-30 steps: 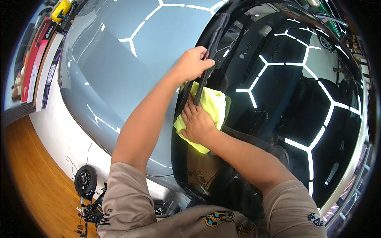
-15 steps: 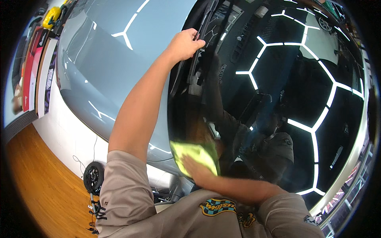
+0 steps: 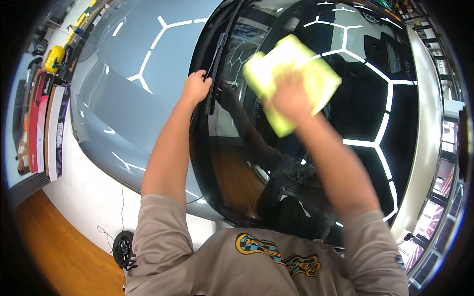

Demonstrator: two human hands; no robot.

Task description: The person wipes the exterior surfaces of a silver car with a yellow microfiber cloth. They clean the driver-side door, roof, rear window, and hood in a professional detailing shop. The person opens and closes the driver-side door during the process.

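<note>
A black windshield wiper lies along the base of the dark, glossy windshield. My left hand is closed on the wiper, with its thumb and fingers pinching it near its lower part. Over the glass, my right hand holds a bright yellow-green cloth, spread out under the palm. Both the hand and the cloth are smeared by motion, and the fingers do not show sharply. Whether the cloth touches the glass all over I cannot tell.
The grey-blue car hood stretches out to the left of the windshield. White light strips and my own arms reflect in the glass. A small black wheel stands on the floor at lower left. Shelves line the right side.
My right hand has swept the cloth from the glass's near lower corner up and right, to its upper middle. My left hand stays on the wiper; the whole view has shifted.
</note>
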